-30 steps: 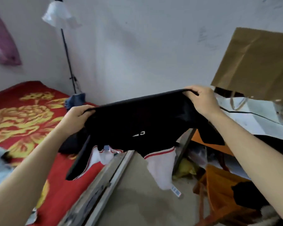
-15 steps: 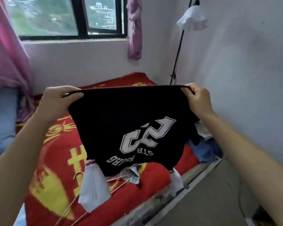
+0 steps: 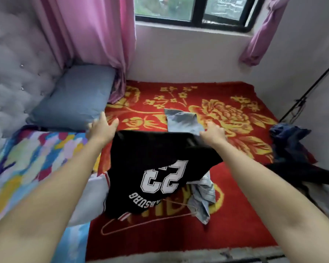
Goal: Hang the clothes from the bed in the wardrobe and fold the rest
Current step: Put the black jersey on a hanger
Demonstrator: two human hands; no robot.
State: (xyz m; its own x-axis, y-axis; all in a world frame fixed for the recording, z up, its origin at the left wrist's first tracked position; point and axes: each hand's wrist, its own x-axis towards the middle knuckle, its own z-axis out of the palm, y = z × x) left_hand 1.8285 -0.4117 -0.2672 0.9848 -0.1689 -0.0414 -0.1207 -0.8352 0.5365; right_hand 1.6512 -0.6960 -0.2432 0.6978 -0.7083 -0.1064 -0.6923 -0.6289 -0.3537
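Over the red bed blanket (image 3: 235,215) below the window (image 3: 169,6), our black shirt (image 3: 160,158) sags above a hanger (image 3: 141,223) and a grey garment (image 3: 203,198), our left hand (image 3: 103,127) spread wide beside it, while we cannot tell the hold of our right hand (image 3: 215,132), so it may land crumpled and tangle the hanger.

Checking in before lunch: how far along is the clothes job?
Done: nothing visibly hung; no wardrobe in view. In hand: the jersey, spread over the bed between the open left hand and the right hand at its edge. Left: the hanger lies unused partly under it, and a grey garment, a pale garment and a dark heap lie on the bed.
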